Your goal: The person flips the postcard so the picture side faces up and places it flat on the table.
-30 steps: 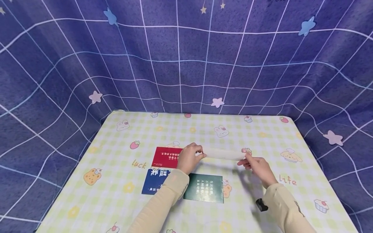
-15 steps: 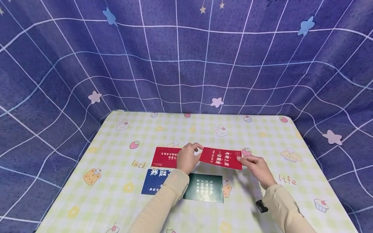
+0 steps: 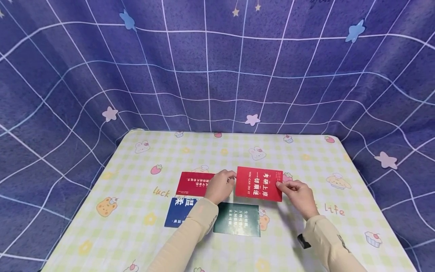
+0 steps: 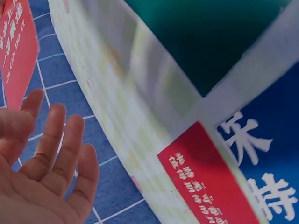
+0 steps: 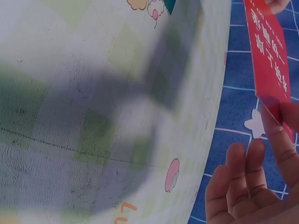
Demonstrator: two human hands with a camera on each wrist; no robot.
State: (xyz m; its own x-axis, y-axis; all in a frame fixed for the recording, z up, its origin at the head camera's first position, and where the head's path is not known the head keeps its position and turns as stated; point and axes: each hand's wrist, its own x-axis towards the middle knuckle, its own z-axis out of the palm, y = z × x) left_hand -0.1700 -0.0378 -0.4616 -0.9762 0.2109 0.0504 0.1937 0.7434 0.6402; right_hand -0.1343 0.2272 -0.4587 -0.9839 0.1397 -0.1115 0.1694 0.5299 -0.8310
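Note:
Both hands hold up a red card [image 3: 256,184] with white lettering, its printed face toward the head camera. My right hand [image 3: 298,195] pinches the card's right edge; in the right wrist view the thumb lies on the printed side, an index finger behind, the other fingers spread. My left hand [image 3: 220,186] has its thumb and index finger at the card's left edge, its remaining fingers loosely extended in the left wrist view. Under the left hand and forearm lie a second red card [image 3: 191,184], a blue card [image 3: 176,215] and a green card [image 3: 238,221], the first two partly hidden.
A pale green checked cloth with cartoon prints covers the table [image 3: 136,241]. Behind it and at both sides hangs a blue curtain [image 3: 190,87] with white grid lines and stars. The blue card lies nearest the left forearm.
The held card has turned from its white back, seen nearly edge-on, to its red printed face, now tilted up more toward the head camera. The cards on the table have stayed in place.

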